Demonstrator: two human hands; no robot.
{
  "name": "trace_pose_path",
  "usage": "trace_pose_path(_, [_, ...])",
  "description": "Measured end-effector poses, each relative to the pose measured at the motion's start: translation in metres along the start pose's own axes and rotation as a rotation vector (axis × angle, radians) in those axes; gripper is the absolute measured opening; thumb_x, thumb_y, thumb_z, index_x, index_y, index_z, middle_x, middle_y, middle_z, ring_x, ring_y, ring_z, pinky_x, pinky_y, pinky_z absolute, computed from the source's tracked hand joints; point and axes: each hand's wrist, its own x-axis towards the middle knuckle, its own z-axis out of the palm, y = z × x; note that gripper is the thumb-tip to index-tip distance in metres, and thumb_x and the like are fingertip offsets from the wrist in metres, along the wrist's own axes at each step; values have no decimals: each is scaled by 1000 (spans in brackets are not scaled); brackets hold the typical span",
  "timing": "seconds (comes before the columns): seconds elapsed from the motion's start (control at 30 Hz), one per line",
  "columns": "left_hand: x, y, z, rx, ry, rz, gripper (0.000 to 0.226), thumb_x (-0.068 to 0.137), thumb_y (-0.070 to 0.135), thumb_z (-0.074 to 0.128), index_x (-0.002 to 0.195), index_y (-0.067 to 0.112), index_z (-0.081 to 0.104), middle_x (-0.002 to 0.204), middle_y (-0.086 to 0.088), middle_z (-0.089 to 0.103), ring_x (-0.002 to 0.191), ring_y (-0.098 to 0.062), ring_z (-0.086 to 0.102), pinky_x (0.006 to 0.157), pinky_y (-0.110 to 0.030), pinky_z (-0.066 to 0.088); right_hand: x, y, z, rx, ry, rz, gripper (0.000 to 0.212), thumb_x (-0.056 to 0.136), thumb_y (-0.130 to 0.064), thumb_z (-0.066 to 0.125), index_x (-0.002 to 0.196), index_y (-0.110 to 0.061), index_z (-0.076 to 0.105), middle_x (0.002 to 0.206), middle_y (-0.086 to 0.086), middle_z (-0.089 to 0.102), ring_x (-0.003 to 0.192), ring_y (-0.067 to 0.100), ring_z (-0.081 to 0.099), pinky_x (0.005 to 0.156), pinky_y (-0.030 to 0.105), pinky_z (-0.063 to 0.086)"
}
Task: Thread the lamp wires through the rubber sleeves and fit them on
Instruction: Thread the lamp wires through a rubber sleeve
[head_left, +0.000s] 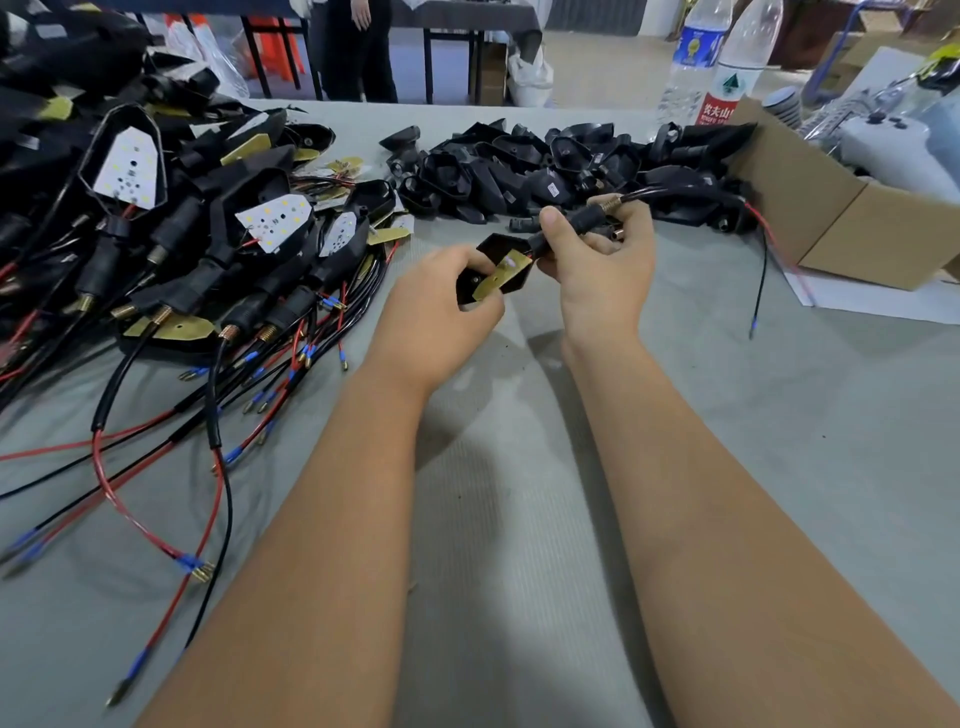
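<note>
fingers (618, 236) of the right hand (597, 265) curl round the black rubber sleeve (569, 231), thumb pressed on top; the left hand (441, 301) pinches the lamp housing (493, 273) by its lower end, both held above the surface (519, 467). the sleeve's long axis runs up and to the right from the housing, its lower end touching the housing. the lamp wires (758, 228) leave the sleeve's far, brass-threaded end and trail off right, down toward the surface. seating the sleeve looks to me like a push along that axis, down-left toward the left hand, which is the nearer one to the joint.
</note>
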Motion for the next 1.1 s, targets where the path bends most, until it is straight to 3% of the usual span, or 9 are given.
trace_pose_path(0.17, [4, 5, 0, -56, 72, -34, 29, 101, 24, 47, 92, 5, 68, 84, -14, 64, 71, -10, 53, 66, -26, 41, 2, 2, -1, 63, -25, 107, 19, 91, -12, 68, 92, -16, 49, 60, -2, 64, 61, 15, 64, 65, 29, 59])
trace_pose_path(0.27, [7, 6, 2, -175, 94, -119, 30, 103, 25, 42, 101, 6, 65, 102, -17, 64, 98, -25, 60, 88, -43, 52, 1, 3, 0, 147, -69, 135, 17, 92, -6, 65, 92, -15, 50, 60, -5, 66, 66, 16, 65, 66, 27, 56])
trace_pose_path(0.33, [8, 8, 3, -235, 116, -188, 30, 103, 25, 39, 100, 6, 62, 111, -18, 60, 106, -31, 58, 89, -49, 53, -1, 2, 2, 192, -118, 155, 16, 93, -3, 62, 95, -15, 51, 66, -1, 68, 72, 20, 66, 70, 30, 57])
trace_pose_path(0.43, [8, 12, 3, -478, 148, -354, 28, 101, 17, 40, 96, 3, 64, 110, -15, 64, 96, -25, 67, 76, -37, 61, -3, 2, 4, 236, -162, 172, 20, 93, 1, 59, 102, -15, 52, 72, 3, 67, 74, 21, 66, 74, 32, 58])
trace_pose_path(0.6, [9, 15, -2, -771, 238, -474, 23, 92, 11, 58, 71, 9, 68, 65, 0, 71, 70, -14, 72, 73, -29, 60, -4, -1, 5, 314, -179, 206, 24, 94, 4, 55, 112, -10, 49, 86, 14, 65, 79, 26, 65, 80, 36, 59])
trace_pose_path(0.7, [10, 14, -2, -851, 282, -517, 19, 89, 9, 65, 71, 7, 66, 54, 6, 67, 55, -7, 68, 63, -22, 59, -2, -2, 4, 366, -190, 258, 7, 98, -9, 55, 103, -12, 51, 91, 18, 64, 76, 26, 67, 79, 37, 59])
trace_pose_path(0.8, [12, 11, -2, -925, 327, -571, 17, 86, 6, 68, 70, 5, 64, 59, 0, 68, 59, -11, 68, 66, -25, 60, 0, -1, 3, 397, -187, 331, 17, 102, -28, 49, 96, -12, 53, 92, 22, 65, 79, 31, 70, 75, 37, 59])
trace_pose_path(1.0, [10, 10, -3, -965, 408, -509, 26, 85, 2, 71, 71, 9, 50, 81, -12, 64, 75, -19, 68, 64, -26, 59, 2, 1, 1, 401, -185, 372, 22, 103, -30, 44, 95, -12, 54, 88, 20, 69, 76, 30, 72, 71, 36, 60])
trace_pose_path(1.1, [9, 12, -3, -976, 460, -481, 30, 85, -2, 69, 89, 13, 44, 94, -9, 60, 82, -19, 68, 65, -30, 61, 2, 0, 0, 406, -176, 421, 26, 104, -33, 43, 97, -11, 56, 88, 19, 69, 77, 30, 72, 70, 36, 60])
